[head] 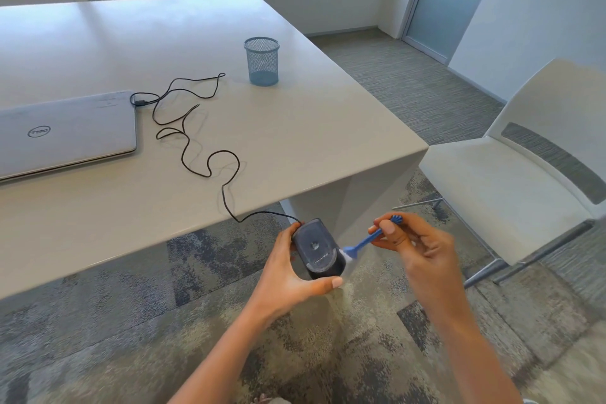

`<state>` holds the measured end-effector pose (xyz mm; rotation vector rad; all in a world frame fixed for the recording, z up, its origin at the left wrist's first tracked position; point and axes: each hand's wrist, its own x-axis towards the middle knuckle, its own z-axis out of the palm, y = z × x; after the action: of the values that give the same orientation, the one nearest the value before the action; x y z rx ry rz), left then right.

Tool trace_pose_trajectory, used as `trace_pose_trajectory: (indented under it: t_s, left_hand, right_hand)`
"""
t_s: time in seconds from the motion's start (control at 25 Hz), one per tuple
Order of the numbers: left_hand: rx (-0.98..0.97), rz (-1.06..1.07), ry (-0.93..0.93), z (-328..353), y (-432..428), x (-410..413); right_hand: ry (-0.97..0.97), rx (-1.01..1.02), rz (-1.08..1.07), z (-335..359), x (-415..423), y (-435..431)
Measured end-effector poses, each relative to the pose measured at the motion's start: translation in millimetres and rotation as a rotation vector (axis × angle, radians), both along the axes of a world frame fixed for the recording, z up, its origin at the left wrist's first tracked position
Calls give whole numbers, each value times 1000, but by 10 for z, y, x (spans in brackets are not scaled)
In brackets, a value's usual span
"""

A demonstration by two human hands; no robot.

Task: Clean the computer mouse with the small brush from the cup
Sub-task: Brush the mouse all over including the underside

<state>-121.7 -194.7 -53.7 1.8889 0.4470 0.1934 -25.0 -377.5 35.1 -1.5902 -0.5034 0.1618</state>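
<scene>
We see the left hand [288, 275] cupped round the black computer mouse [318, 249], thumb across its near end and fingers curled behind its left side. It holds the mouse just off the counter [295, 128] edge, above the carpet [131, 338]. The mouse's upturned face has a small round opening at its centre; the line of print below it is too blurred to read. The right hand [416, 243] pinches the upper end of the small brush [364, 241] between thumb and fingertips. The blue handle slants down to the left, and the white bristles touch the mouse's right side. The black cable [196, 154] loops across the counter to a closed grey laptop [65, 134], whose lid bears the Dell logo, upside down to us. The blue mesh cup [261, 61] stands upright farther back, well apart from both hands. A white chair [511, 167] stands at right.
</scene>
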Motion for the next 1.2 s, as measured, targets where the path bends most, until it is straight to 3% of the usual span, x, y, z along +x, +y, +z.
trace_pose_trajectory:
  t_s: [0.36, 0.56, 1.04, 1.2]
  left_hand:
    - [15, -91, -49, 49, -22, -16]
    - [63, -99, -59, 68, -19, -11]
    - [153, -49, -23, 75, 40, -15]
    - [157, -52, -31, 74, 34, -10]
  right_hand:
    - [150, 86, -71, -23, 293, 152]
    - [99, 70, -50, -90, 261, 242]
    - [-77, -339, 56, -252, 131, 155]
    - [24, -468, 99, -403, 111, 198]
